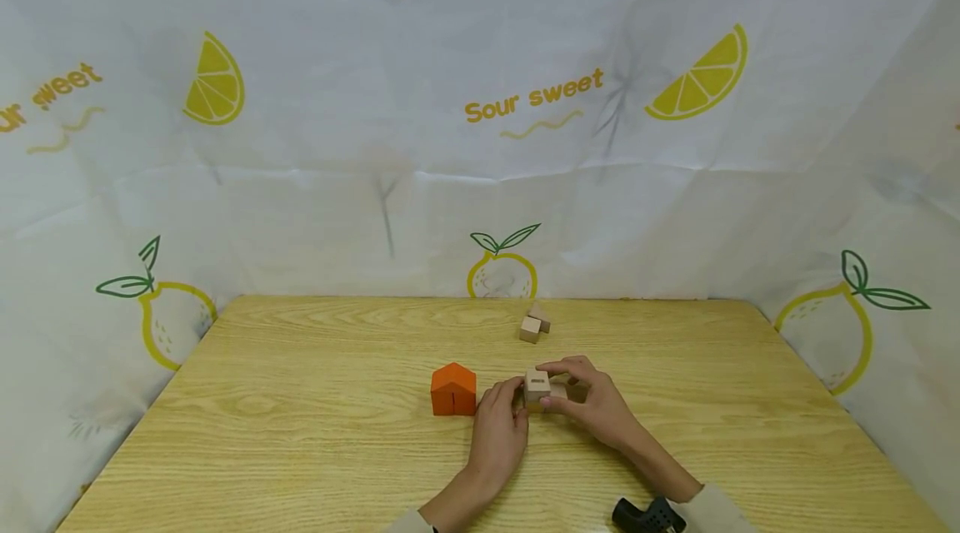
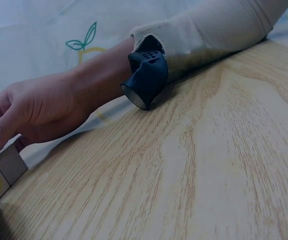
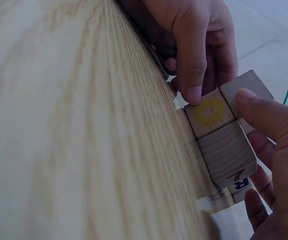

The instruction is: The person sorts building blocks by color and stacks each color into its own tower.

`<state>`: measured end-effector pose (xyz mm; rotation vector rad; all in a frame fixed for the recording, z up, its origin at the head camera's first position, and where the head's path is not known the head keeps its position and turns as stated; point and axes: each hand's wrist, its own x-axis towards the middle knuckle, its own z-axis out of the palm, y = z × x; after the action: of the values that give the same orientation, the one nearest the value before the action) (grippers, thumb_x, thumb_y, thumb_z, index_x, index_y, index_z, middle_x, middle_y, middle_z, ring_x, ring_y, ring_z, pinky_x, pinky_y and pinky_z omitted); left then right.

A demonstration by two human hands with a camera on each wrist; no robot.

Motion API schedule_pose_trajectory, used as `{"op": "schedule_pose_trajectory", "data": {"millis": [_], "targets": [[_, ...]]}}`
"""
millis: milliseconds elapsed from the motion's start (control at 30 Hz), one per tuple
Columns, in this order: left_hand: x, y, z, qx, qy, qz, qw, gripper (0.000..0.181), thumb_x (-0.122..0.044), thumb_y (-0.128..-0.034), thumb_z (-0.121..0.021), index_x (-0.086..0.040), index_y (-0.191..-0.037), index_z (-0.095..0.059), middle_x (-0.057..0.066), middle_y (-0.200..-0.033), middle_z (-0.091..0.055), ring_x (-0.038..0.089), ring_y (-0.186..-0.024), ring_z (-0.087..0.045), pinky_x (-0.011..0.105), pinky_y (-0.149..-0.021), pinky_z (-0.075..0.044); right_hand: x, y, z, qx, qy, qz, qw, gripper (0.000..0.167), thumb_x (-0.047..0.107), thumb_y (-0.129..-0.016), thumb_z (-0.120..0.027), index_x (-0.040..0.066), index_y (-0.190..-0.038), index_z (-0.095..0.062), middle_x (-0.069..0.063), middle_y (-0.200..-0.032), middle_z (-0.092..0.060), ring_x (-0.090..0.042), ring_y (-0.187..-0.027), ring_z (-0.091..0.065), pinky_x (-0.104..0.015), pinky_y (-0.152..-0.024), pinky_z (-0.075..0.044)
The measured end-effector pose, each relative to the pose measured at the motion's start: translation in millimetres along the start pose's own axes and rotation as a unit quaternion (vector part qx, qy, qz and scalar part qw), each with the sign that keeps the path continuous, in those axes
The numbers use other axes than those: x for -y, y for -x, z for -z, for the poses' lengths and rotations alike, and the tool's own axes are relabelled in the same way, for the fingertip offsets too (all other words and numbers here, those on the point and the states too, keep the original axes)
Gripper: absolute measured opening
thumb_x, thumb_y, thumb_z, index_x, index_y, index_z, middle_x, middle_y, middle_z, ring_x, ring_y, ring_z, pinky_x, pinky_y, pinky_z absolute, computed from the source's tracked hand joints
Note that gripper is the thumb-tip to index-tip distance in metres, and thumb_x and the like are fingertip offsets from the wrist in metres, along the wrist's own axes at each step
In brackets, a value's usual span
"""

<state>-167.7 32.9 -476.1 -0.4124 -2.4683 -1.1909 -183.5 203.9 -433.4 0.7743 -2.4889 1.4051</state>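
Note:
In the head view my left hand (image 1: 497,435) and right hand (image 1: 597,401) meet at a small group of plain wooden blocks. The right hand pinches the upper wooden block (image 1: 537,383), which has a dark mark on top. My left thumb and finger hold the left side of the group, at a block with a yellow print (image 3: 209,112). A plain block (image 3: 228,152) touches that one, and a letter-printed block (image 3: 242,184) shows beside it. In the left wrist view the right hand (image 2: 44,107) grips a block (image 2: 10,165); the left hand is barely visible there.
An orange house-shaped block set (image 1: 453,390) stands just left of my left hand. Farther back are more wooden blocks (image 1: 530,329). A black wrist device (image 1: 648,515) lies by the right sleeve. Printed white cloth (image 1: 337,208) hangs behind the wooden table (image 1: 300,433).

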Motion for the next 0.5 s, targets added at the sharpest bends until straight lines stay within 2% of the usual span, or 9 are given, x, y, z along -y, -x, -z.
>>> {"op": "schedule_pose_trajectory", "data": {"millis": [267, 500], "targets": [[0.3, -0.7, 1.6, 0.0, 0.044, 0.007, 0.999, 0.037, -0.002, -0.0858, -0.07, -0.004, -0.122, -0.06, 0.005, -0.109, -0.063, 0.012, -0.081, -0.052, 0.024, -0.067, -0.043, 0.5, 0.1, 0.6, 0.003, -0.002, 0.0, 1.0, 0.041, 0.008, -0.081, -0.076, 0.004, -0.12, -0.064, -0.008, -0.109, -0.059, -0.035, -0.1, -0.052, -0.04, -0.081, -0.045], [-1.5, -1.0, 4.0, 0.008, 0.073, 0.017, 0.9972, 0.04, -0.006, -0.0875, -0.07, -0.007, -0.126, -0.058, 0.004, -0.116, -0.061, 0.015, -0.089, -0.056, 0.025, -0.071, -0.047, 1.6, 0.1, 0.9, 0.003, -0.002, -0.003, 1.0, 0.039, 0.008, -0.082, -0.075, 0.003, -0.12, -0.064, -0.009, -0.109, -0.059, -0.036, -0.101, -0.052, -0.042, -0.081, -0.046]]}}
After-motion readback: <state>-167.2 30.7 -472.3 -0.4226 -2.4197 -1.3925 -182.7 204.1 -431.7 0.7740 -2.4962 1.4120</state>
